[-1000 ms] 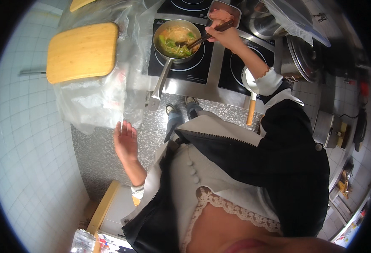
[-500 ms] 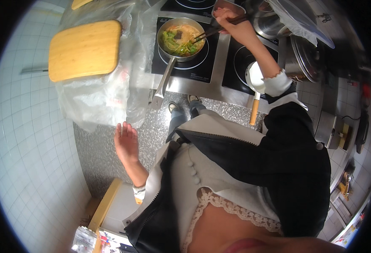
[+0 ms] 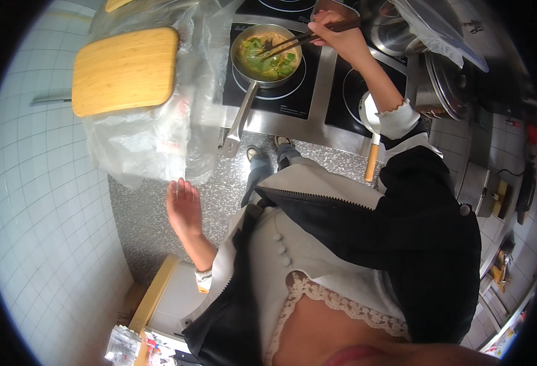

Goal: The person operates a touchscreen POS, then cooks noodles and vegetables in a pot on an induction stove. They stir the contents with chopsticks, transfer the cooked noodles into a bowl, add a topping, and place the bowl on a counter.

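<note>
My right hand (image 3: 335, 38): closed on chopsticks (image 3: 293, 43), tips in the pan (image 3: 267, 55) of greens on the stove's left burner. My left hand (image 3: 184, 207): open, empty, near the plastic bag (image 3: 152, 131).

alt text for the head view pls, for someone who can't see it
Seen from above, a person's right hand holds dark chopsticks with their tips in a small metal pan of yellow broth and greens on a black induction hob. The left hand hangs open and empty over the speckled floor. A wooden board lies on clear plastic sheeting to the left.
</note>
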`<state>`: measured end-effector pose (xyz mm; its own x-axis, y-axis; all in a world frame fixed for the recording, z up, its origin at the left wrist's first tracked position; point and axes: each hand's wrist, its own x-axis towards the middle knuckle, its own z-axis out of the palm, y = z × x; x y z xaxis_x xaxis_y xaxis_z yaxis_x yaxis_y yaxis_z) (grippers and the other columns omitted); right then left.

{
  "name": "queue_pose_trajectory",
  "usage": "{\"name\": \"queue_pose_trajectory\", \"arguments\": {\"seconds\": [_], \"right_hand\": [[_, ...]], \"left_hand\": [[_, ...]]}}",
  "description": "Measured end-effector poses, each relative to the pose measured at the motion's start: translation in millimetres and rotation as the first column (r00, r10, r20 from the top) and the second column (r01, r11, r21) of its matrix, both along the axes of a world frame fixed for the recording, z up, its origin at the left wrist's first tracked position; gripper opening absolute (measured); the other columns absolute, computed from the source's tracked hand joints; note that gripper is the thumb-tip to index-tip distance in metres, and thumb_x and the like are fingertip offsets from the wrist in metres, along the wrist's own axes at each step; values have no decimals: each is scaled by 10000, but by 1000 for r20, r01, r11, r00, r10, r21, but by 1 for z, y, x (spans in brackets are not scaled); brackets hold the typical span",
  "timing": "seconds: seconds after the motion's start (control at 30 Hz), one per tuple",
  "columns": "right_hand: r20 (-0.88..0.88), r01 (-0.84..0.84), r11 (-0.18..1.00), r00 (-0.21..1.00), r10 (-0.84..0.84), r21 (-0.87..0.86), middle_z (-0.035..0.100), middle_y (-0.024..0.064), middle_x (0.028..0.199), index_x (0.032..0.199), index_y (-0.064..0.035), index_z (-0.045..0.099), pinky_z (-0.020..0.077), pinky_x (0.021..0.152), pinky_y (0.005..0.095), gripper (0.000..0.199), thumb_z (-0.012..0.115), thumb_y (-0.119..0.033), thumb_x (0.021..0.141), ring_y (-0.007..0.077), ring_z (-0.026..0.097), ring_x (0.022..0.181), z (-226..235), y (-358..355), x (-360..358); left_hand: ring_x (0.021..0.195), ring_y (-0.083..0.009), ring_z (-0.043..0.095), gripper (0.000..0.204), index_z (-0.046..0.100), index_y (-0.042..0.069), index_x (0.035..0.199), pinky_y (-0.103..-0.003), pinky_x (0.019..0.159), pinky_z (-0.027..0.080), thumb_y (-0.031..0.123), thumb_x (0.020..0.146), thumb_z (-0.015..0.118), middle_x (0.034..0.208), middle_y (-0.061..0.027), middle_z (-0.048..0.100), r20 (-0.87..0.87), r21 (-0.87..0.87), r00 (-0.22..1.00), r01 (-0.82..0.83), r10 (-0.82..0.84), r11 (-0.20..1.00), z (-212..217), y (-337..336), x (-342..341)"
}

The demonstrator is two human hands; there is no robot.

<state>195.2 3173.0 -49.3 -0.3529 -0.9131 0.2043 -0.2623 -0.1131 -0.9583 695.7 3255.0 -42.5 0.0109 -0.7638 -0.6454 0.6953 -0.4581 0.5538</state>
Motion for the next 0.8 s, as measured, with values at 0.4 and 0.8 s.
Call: {"name": "queue_pose_trajectory", "arguments": {"seconds": [0.4,0.8], "right_hand": [[-133,-207,969,965,225,136,648,22,972,1001,-81,668,482,782,231,140,632,-161,892,101,605,888,-61,10,27],[-759,-335,933,570,314,133,671,123,950,1010,-6,656,492,773,288,368,567,-354,930,239,632,859,-88,-121,-16]], "left_hand": [[867,-188,588,198,585,28,1025,-313,809,484,184,904,586,958,-77,617,-3,-112,1000,2,-2,994,-1,13,2],[904,-160,595,174,523,86,1061,-298,797,482,210,940,533,999,-55,606,183,-257,802,-519,569,815,57,166,77]]}}
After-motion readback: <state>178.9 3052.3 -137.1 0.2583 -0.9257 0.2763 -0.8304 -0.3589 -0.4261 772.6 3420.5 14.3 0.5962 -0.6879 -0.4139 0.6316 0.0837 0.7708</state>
